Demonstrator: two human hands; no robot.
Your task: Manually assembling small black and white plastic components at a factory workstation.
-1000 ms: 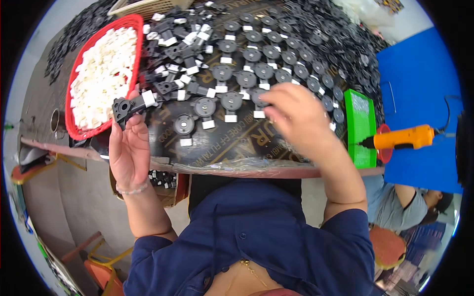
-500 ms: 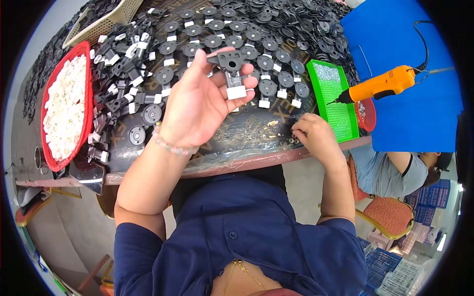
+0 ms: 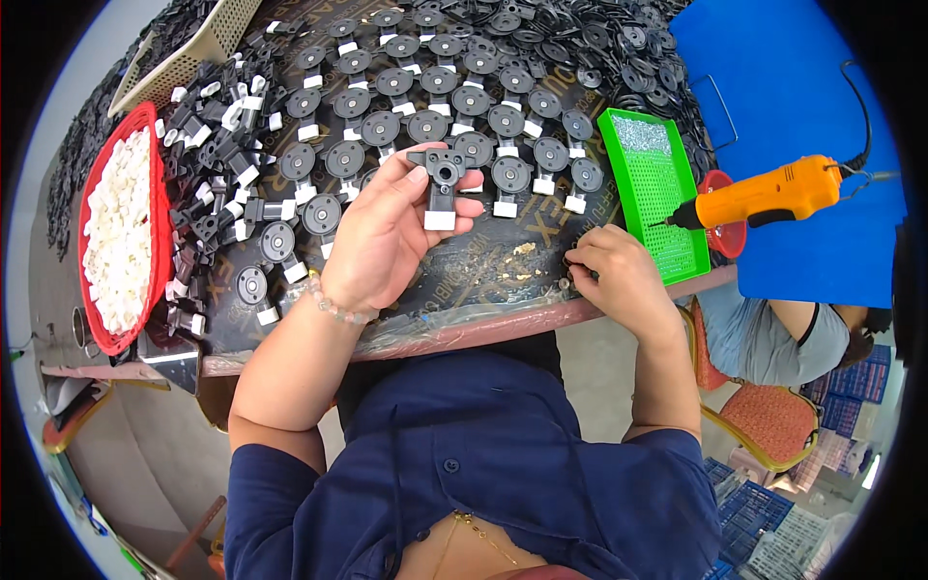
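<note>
My left hand (image 3: 372, 251), palm up, holds a black plastic part with a white end (image 3: 444, 188), the thumb resting on its side. The part has a round hole through its wider black head, and its white end points toward me. Close to the table's front edge, my right hand (image 3: 626, 280) has thumb and fingertips pinched together. Something small and dark may be between them, but it is too small to name. Just below those fingertips lie a few small round pieces (image 3: 565, 284). Beyond my left hand stand rows of black parts with round discs (image 3: 393, 81) and white ends.
On the left are a red basket of white pieces (image 3: 158, 232) and a heap of loose black-and-white parts (image 3: 217, 145). To the right lie a green tray of small metal pieces (image 3: 619, 164), an orange electric screwdriver (image 3: 768, 193) and a red bowl (image 3: 727, 238). Someone sits at the right.
My left hand has drawn the part slightly nearer, with its thumb now against it. My right hand's fingertips have closed together by the small pieces. The view has shifted slightly.
</note>
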